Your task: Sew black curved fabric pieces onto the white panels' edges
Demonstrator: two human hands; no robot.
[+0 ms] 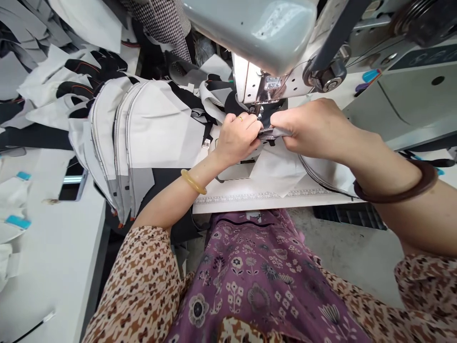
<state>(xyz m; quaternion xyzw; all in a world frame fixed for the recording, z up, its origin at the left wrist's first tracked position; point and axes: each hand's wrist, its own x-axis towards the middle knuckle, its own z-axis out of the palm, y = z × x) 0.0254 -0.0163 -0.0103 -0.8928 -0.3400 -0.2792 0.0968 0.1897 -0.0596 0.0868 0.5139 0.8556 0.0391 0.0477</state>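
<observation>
Under the head of a grey sewing machine (257, 33), my left hand (237, 138) and my right hand (314, 126) both pinch a small dark and white fabric piece (276, 166) just in front of the needle area (262, 107). The fingers of each hand are closed on the cloth, knuckles nearly touching. White fabric hangs from the piece toward the table's front edge. A yellow bangle sits on my left wrist and a dark brown one on my right forearm.
A thick stack of white and black cut pieces (121, 138) hangs left of the machine. More loose pieces (53, 81) lie at the far left. A phone (73, 178) rests on the white side table (46, 257). A ruler strip (264, 196) edges the sewing table.
</observation>
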